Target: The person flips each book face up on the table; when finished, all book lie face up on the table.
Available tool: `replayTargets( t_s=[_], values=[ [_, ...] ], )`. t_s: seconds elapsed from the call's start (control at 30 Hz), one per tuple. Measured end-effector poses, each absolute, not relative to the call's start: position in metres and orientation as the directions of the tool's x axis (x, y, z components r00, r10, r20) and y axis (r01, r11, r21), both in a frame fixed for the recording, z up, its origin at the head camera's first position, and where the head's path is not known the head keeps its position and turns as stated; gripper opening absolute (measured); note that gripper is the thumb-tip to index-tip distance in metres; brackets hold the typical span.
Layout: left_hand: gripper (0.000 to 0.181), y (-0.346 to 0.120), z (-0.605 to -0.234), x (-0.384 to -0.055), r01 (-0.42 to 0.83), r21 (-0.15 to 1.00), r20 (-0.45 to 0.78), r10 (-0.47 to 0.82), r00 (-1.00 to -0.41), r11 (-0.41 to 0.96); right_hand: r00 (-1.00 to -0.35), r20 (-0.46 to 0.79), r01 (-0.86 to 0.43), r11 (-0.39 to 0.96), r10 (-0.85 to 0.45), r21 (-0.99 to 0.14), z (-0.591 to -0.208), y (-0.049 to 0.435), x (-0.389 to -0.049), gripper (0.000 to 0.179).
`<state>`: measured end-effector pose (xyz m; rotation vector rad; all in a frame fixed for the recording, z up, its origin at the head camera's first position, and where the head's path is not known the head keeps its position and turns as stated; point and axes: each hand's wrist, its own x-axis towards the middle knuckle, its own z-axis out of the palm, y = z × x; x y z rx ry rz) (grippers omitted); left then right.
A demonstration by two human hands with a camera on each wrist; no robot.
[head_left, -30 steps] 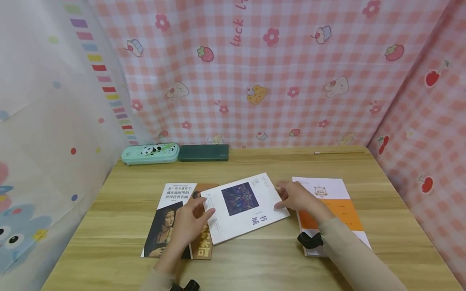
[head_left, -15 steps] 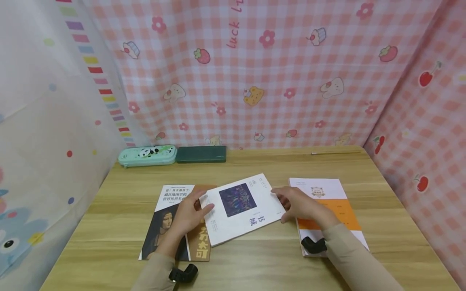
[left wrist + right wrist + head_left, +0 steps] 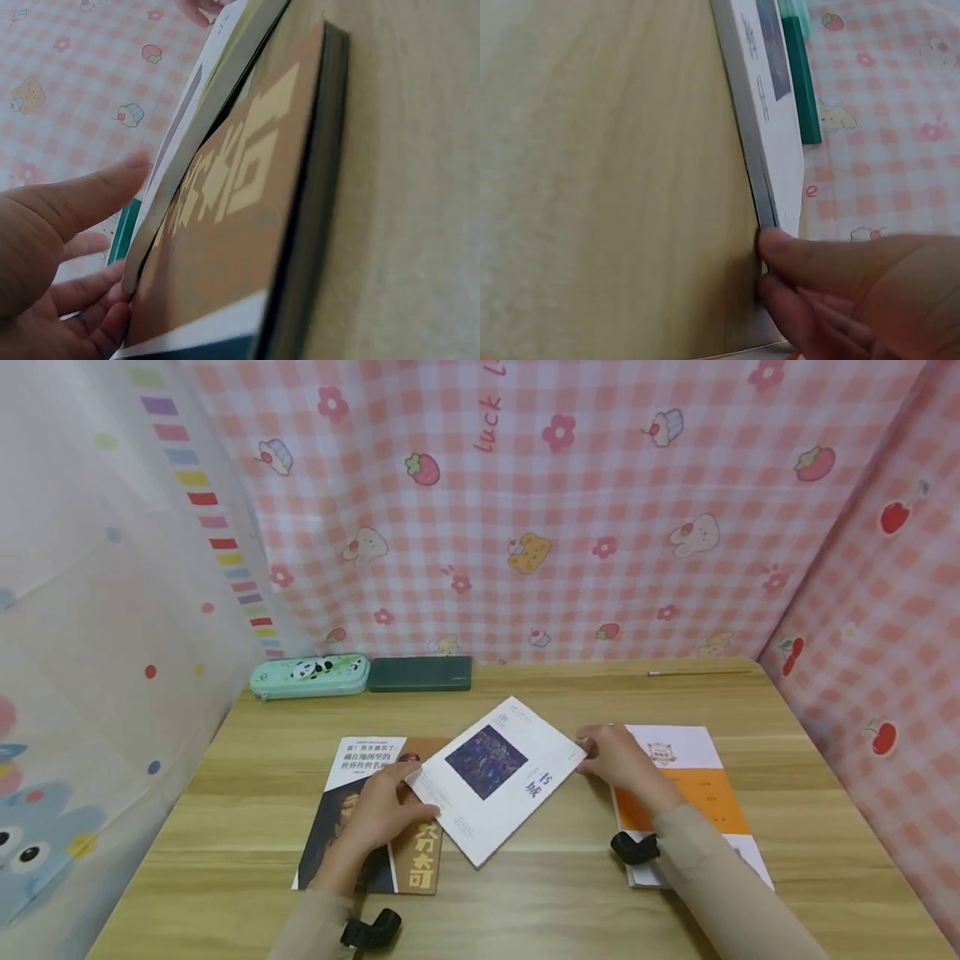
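A thin white book (image 3: 495, 810) with a dark square picture on its cover lies turned cornerwise between both hands at mid-table. My left hand (image 3: 390, 806) holds its left corner, fingers at the corner and thumb over the near-left edge. At the right corner, my right hand (image 3: 618, 760) pinches the book between thumb and fingers, as the right wrist view shows. Under the left hand lies a brown, white and dark book (image 3: 420, 864) with a painted portrait, partly covered by the white book's corner. Below the right forearm is a white and orange book (image 3: 701, 789).
Along the back edge stand a mint pencil case (image 3: 311, 677) with pandas and a dark green case (image 3: 420, 674). A thin pencil (image 3: 701, 673) lies at the back right. Patterned cloths (image 3: 480, 527) hang behind and at both sides of the wooden table (image 3: 540, 902).
The white book has turned counterclockwise, its right corner swinging away from me and its near corner moving right. My right hand has closed from loosely curled fingers to a pinch on the corner.
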<state>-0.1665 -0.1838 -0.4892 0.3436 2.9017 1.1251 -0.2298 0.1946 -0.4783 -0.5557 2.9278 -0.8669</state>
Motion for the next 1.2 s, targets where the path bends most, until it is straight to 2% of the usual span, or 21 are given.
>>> replayTargets(
  t_s=[0.07, 0.23, 0.43, 0.67, 0.97, 1.2],
  values=[
    [0.081, -0.184, -0.489, -0.163, 0.203, 0.690, 0.046, 0.238, -0.970, 0.694, -0.935, 0.076, -0.328, 0.766, -0.346, -0.552, -0.479, 0.196, -0.233, 0.026],
    [0.085, -0.180, -0.489, -0.153, 0.294, 0.717, 0.043, 0.381, -0.924, 0.632, -0.945, 0.054, -0.287, 0.742, -0.322, -0.606, -0.479, 0.196, -0.238, 0.045],
    [0.080, -0.173, -0.489, -0.148, 0.403, 0.717, 0.077, 0.511, -0.856, 0.568, -0.933, 0.046, -0.307, 0.721, -0.358, -0.621, -0.481, 0.190, -0.245, 0.033],
    [0.080, -0.163, -0.493, -0.147, 0.363, 0.749, 0.063, 0.485, -0.872, 0.555, -0.935, 0.012, -0.287, 0.736, -0.355, -0.613, -0.484, 0.184, -0.250, 0.061],
    [0.080, -0.150, -0.500, -0.145, 0.388, 0.732, 0.095, 0.479, -0.873, 0.561, -0.917, 0.027, -0.335, 0.731, -0.398, -0.595, -0.488, 0.183, -0.249, 0.073],
    [0.081, -0.144, -0.499, -0.141, 0.334, 0.746, 0.017, 0.485, -0.875, 0.576, -0.909, 0.003, -0.338, 0.733, -0.416, -0.590, -0.487, 0.182, -0.248, 0.073]
  ],
)
